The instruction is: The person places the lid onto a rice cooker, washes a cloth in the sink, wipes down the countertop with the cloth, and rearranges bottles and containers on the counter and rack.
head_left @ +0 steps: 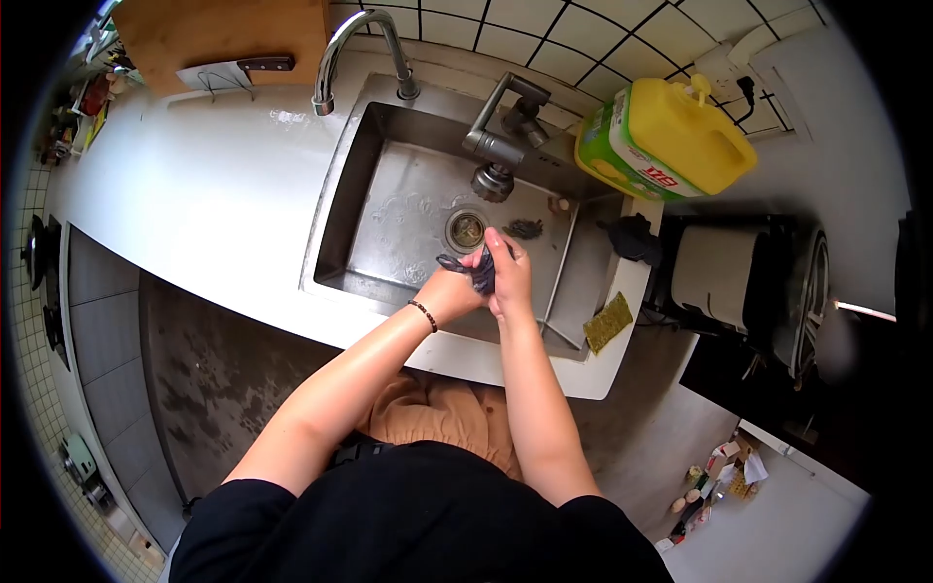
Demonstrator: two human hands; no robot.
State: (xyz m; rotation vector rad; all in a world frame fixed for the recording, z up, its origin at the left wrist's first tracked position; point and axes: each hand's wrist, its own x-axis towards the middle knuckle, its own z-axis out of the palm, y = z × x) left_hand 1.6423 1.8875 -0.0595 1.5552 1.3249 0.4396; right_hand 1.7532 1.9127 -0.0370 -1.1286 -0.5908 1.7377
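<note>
Over the near part of the steel sink (340, 243), both hands are wrapped around a bunched dark grey wet cloth (481, 275). My left hand (453, 294), below a beaded bracelet (424, 314), closes on it from the left. My right hand (509, 277) presses on it from the right with the thumb side up. Much of the cloth is hidden inside the fingers. Just beyond them, a small dark crumpled piece (525, 228) lies on the sink floor beside the drain (466, 230).
A curved faucet (364, 24) and a grey tap (501, 146) stand over the sink. On the right are a yellow jug (671, 136), a black cloth (634, 239) and a green scouring sponge (608, 324). A knife (264, 64) rests by a wooden board (214, 29).
</note>
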